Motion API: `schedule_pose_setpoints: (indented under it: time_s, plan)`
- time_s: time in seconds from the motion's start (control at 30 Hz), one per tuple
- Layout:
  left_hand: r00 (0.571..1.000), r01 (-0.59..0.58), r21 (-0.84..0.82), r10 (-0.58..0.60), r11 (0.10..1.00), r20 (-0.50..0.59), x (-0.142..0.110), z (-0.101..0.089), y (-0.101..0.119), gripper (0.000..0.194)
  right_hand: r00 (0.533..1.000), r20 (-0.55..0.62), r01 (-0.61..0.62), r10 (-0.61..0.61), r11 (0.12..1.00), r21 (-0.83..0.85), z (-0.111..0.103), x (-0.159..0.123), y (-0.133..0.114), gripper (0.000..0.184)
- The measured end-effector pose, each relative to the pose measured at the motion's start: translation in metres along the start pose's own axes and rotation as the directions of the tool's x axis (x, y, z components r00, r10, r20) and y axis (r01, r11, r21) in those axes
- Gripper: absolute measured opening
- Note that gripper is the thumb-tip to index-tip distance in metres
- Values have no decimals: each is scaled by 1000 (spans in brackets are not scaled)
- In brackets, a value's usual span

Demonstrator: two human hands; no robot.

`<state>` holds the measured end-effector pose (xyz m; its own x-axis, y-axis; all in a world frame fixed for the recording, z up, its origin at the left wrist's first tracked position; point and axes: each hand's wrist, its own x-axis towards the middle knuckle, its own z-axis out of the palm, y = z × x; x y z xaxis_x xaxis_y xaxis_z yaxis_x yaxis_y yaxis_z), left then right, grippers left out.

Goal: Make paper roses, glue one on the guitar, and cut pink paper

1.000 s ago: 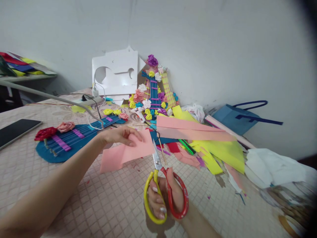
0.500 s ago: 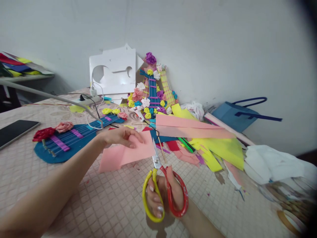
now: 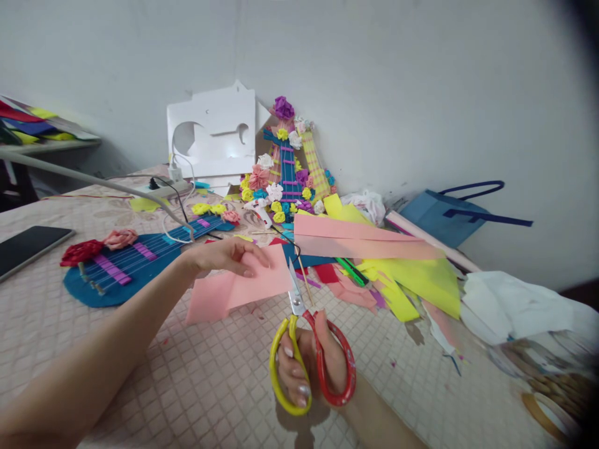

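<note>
My left hand (image 3: 234, 257) grips a folded sheet of pink paper (image 3: 253, 288) by its upper part, thumb in front and fingers curled at the edge. In my right hand (image 3: 299, 368) are scissors (image 3: 296, 302) with one yellow and one red handle. Their blades point up and lie at the right edge of the pink paper; whether they are parted is hard to tell. Left of the paper lies a blue guitar-shaped craft (image 3: 107, 284) with purple strips, strings and paper flowers, partly behind my left forearm.
Pink strips (image 3: 355, 240), yellow sheets (image 3: 430, 287) and a green cutter (image 3: 352, 272) lie to the right. Behind them are a glue gun (image 3: 258, 212) and flower-covered guitar crafts (image 3: 289, 168). A phone (image 3: 32, 249) is at far left, a tape roll (image 3: 545, 415) at lower right.
</note>
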<state>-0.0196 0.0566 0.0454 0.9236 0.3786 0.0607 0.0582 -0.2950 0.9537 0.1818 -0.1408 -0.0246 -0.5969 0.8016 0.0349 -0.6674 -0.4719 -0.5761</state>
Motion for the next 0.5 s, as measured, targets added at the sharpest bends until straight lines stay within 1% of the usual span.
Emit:
schedule_pose_setpoints:
  time_s: [0.27, 0.37, 0.5]
  plan:
    - [1000, 5, 24, -5, 1000, -1, 0, -3, -3, 28, 1000, 21, 3, -4, 1000, 16, -10, 0, 5, 76]
    - [1000, -3, 52, 2, 999, 3, 0, -3, -1, 28, 999, 32, 18, -19, 999, 28, -7, 0, 5, 73]
    - [1000, -24, 31, 24, 999, 10, 0, -1, 1, 28, 999, -31, -12, 13, 1000, 19, 1, -2, 1, 74]
